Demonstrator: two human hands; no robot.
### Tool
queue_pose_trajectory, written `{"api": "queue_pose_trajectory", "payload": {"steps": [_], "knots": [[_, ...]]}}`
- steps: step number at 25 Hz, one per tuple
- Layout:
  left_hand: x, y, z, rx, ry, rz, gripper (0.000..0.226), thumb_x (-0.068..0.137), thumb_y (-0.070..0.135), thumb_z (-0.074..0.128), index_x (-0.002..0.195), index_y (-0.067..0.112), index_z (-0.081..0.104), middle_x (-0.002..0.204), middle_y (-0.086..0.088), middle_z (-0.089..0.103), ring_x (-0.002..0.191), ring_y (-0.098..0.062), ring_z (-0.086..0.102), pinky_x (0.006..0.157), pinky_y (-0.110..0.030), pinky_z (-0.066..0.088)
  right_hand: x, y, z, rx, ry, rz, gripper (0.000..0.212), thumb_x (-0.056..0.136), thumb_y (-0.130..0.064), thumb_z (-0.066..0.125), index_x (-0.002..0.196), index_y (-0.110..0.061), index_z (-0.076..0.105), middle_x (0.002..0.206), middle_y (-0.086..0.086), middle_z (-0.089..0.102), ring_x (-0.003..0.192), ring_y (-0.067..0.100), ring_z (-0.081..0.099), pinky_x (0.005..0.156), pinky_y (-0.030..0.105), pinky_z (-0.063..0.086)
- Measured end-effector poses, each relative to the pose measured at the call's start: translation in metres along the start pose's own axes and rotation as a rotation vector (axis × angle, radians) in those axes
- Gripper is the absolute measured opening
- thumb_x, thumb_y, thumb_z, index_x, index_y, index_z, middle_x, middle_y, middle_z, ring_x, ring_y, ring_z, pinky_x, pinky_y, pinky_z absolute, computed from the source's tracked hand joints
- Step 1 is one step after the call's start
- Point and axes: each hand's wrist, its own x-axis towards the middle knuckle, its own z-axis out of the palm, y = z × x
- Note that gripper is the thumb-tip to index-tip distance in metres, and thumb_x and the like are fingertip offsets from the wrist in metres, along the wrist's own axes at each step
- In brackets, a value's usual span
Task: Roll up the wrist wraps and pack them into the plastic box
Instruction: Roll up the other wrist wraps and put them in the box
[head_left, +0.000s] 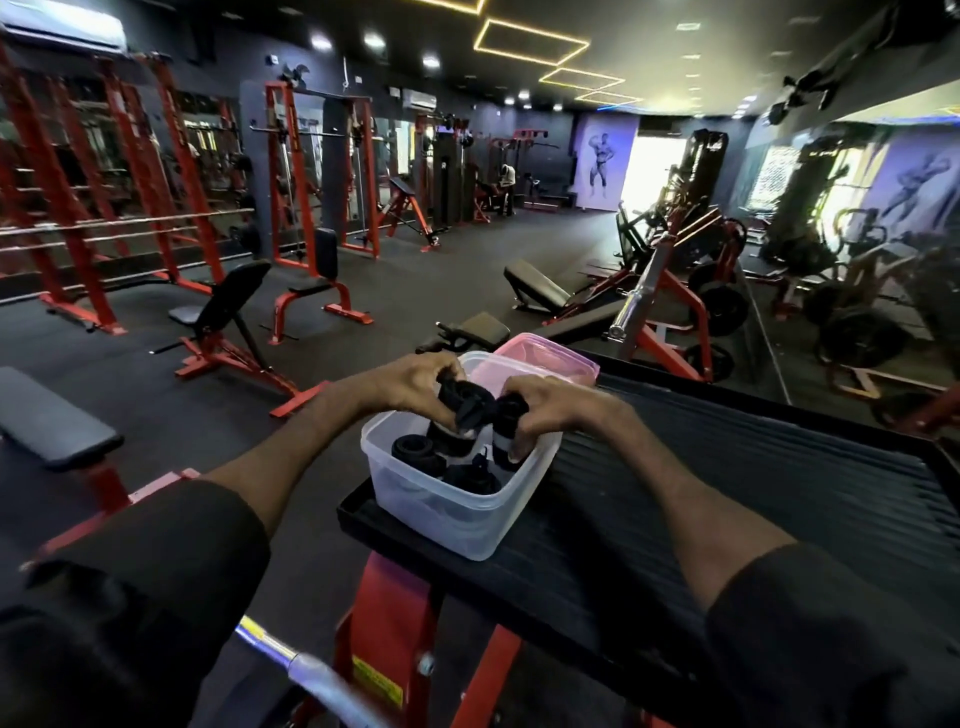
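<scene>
Here, from my head camera, the plastic box (441, 509) sits at the near-left corner of a black ribbed platform (727, 493); its pink lid (545, 358) lies just behind it, and a chrome bar (311, 670) juts up nearer to me. Above the box, my left hand (415, 384) pinches a black wrist wrap (465, 405), and my right hand (550, 410) clamps a rolled wrap (511, 410). More rolled wraps (415, 449) lie inside.

Left hand (415, 384) fingertips hidden behind black wrist wrap (464, 405), blurred steel bar (311, 670) cut off by bottom edge
</scene>
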Motion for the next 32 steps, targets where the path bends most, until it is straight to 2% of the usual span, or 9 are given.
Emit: {"api": "queue_pose_trajectory", "payload": {"steps": [4,8,13,16,19,21,24,28,32], "knots": [[0.011,-0.011,0.001,0.422,0.072,-0.042,0.069,0.045,0.079,0.064,0.099,0.036,0.060,0.108,0.010,0.058,0.113,-0.010,0.046,0.106,-0.040,0.024,0.010,-0.012,0.012,-0.133,-0.013,0.020,0.057,0.047,-0.046,0.084,0.092,-0.029,0.053,0.095,-0.007,0.062,0.098,0.018,0.054,0.101,0.055,0.039],[0.012,-0.015,-0.006,0.340,0.196,-0.041,0.070,0.044,0.071,0.060,0.101,0.031,0.062,0.106,0.007,0.062,0.111,-0.018,0.055,0.102,-0.042,0.034,0.011,-0.014,0.008,-0.162,0.036,0.019,0.057,0.055,-0.040,0.087,0.103,-0.028,0.059,0.099,-0.006,0.060,0.105,0.020,0.056,0.102,0.054,0.034],[0.009,-0.012,0.003,0.650,-0.117,-0.157,0.057,0.066,0.061,0.076,0.112,0.029,0.063,0.146,0.008,0.040,0.145,-0.023,0.022,0.118,-0.060,-0.002,0.019,-0.031,0.024,-0.313,-0.032,0.053,0.033,0.074,-0.033,0.076,0.101,-0.025,0.060,0.114,0.005,0.067,0.115,0.025,0.058,0.110,0.059,0.025],[0.013,-0.003,0.001,0.733,-0.219,-0.230,0.048,0.081,0.053,0.070,0.122,0.029,0.061,0.161,0.008,0.024,0.151,-0.025,0.010,0.118,-0.060,-0.004,0.027,-0.037,0.029,-0.301,-0.074,0.057,0.028,0.080,-0.032,0.072,0.105,-0.030,0.059,0.117,0.004,0.065,0.117,0.023,0.054,0.113,0.061,0.022],[0.010,-0.007,-0.008,0.597,-0.247,-0.188,0.061,0.076,0.056,0.071,0.130,0.030,0.058,0.163,0.002,0.024,0.149,-0.029,0.020,0.117,-0.047,0.019,0.022,-0.032,0.020,0.133,-0.105,-0.049,0.044,0.081,-0.022,0.081,0.121,-0.019,0.063,0.108,0.002,0.067,0.100,0.017,0.062,0.099,0.038,0.050],[0.001,-0.017,-0.012,0.347,-0.128,-0.151,0.068,0.072,0.061,0.073,0.129,0.026,0.062,0.159,-0.005,0.032,0.147,-0.025,0.030,0.117,-0.039,0.027,0.015,-0.023,0.016,0.427,0.068,-0.102,0.045,0.082,-0.012,0.080,0.124,-0.010,0.063,0.100,0.004,0.067,0.091,0.016,0.063,0.085,0.029,0.050],[-0.012,-0.032,-0.010,-0.165,0.052,-0.213,0.047,0.085,0.040,0.076,0.127,0.025,0.060,0.147,-0.001,0.047,0.136,-0.012,0.042,0.118,-0.035,0.032,0.005,-0.001,0.015,0.581,0.409,-0.075,0.036,0.080,-0.011,0.079,0.114,-0.012,0.069,0.094,0.001,0.065,0.088,0.014,0.060,0.080,0.029,0.048],[-0.024,-0.044,0.004,-0.495,0.213,-0.307,0.050,0.087,0.031,0.076,0.132,0.023,0.056,0.138,0.000,0.055,0.121,-0.012,0.057,0.105,-0.030,0.045,-0.014,0.022,0.025,0.933,0.749,0.097,0.033,0.082,-0.002,0.070,0.113,-0.010,0.066,0.096,0.003,0.062,0.087,0.015,0.059,0.078,0.033,0.051],[-0.026,-0.041,0.030,-0.807,0.299,-0.309,0.033,0.096,0.010,0.063,0.129,0.007,0.062,0.126,-0.020,0.067,0.103,-0.025,0.068,0.097,-0.034,0.052,-0.025,0.028,0.065,1.170,0.708,0.351,0.017,0.073,-0.021,0.061,0.088,-0.016,0.054,0.103,0.006,0.063,0.100,0.024,0.057,0.085,0.039,0.050]]}}
